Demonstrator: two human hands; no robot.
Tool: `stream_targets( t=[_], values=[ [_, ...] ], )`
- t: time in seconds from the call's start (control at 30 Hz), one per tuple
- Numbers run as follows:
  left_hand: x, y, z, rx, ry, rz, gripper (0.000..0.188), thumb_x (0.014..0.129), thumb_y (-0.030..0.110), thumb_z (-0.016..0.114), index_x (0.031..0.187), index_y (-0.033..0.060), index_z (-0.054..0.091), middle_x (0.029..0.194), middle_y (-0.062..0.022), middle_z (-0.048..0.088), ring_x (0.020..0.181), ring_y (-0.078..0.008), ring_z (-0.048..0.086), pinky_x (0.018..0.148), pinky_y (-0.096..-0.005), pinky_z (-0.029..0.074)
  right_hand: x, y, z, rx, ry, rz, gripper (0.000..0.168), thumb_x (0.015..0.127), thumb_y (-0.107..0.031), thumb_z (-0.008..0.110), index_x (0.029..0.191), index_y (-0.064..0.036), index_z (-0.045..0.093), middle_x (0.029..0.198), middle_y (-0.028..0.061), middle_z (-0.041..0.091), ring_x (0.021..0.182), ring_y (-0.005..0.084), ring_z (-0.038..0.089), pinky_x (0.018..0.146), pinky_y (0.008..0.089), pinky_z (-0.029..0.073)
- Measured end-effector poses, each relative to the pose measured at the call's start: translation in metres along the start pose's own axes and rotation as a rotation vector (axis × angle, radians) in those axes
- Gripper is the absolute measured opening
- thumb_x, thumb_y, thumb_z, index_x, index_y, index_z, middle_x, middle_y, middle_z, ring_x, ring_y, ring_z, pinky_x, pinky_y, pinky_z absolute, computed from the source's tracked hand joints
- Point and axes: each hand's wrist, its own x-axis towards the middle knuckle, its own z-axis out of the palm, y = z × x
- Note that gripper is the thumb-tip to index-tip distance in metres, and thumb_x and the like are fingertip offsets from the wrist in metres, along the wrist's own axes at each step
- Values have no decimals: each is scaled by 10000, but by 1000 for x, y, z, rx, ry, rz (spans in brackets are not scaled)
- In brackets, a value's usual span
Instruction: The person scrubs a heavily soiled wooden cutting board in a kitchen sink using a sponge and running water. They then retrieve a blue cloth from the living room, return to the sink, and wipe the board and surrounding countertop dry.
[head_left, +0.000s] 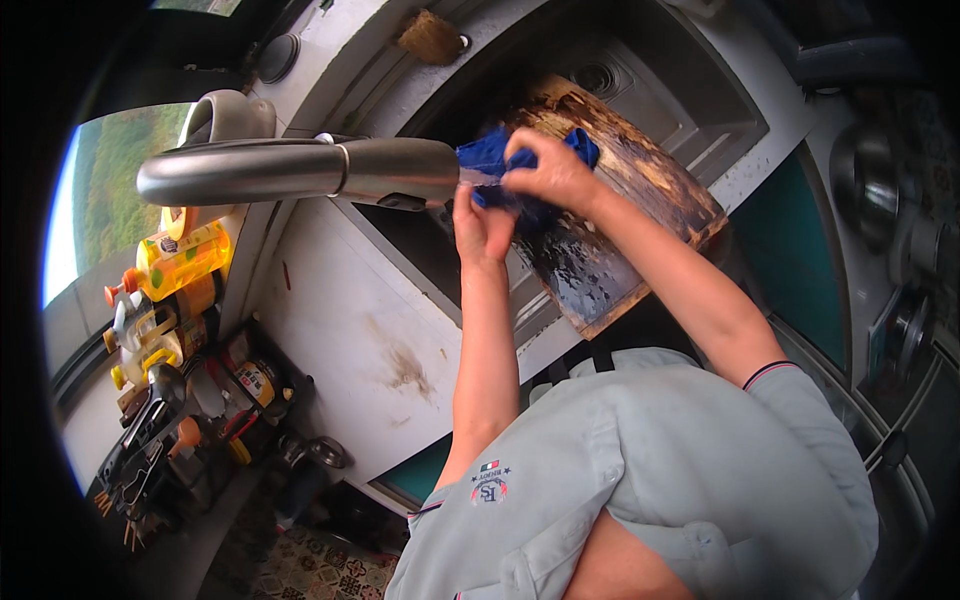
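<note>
A wet blue cloth (484, 150) is bunched between my two hands, right at the mouth of the metal faucet (247, 171). Water runs from the spout onto it. My right hand (551, 171) grips the cloth from above, its fingers curled and slightly blurred. Below the spout, my left hand (486, 231) has its fingers raised around the cloth's lower part. Under both hands a thick wooden board (637, 169) lies tilted across the sink (694, 97). Its surface is wet, dark in places and worn to pale wood in others.
The sink drain (594, 77) shows beyond the board. A brown scrubbing brush (431, 37) rests on the far rim. A stained white countertop (352, 330) spreads to the left. Along the window stand a yellow detergent bottle (184, 259) and other bottles, with a utensil rack (161, 442) nearer.
</note>
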Motion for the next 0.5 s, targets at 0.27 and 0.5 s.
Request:
stream_targets(
  t=[0.27, 0.5],
  values=[
    [15, -23, -36, 200, 271, -2, 304, 875, 275, 441, 1086, 68, 511, 967, -64, 585, 910, -230, 579, 827, -403, 472, 8, 14, 40, -430, 286, -62, 146, 676, -251, 598, 721, -114, 583, 739, 131, 613, 701, 328, 596, 590, 411, 468],
    [-16, 6, 8, 22, -58, 64, 394, 753, 88, 521, 1139, 11, 502, 1169, -131, 542, 1125, -301, 470, 1015, -487, 283, 10, 61, -31, -513, 194, 130, 294, 798, -313, 593, 980, -109, 482, 836, 174, 615, 798, 354, 595, 696, 417, 463]
  ],
)
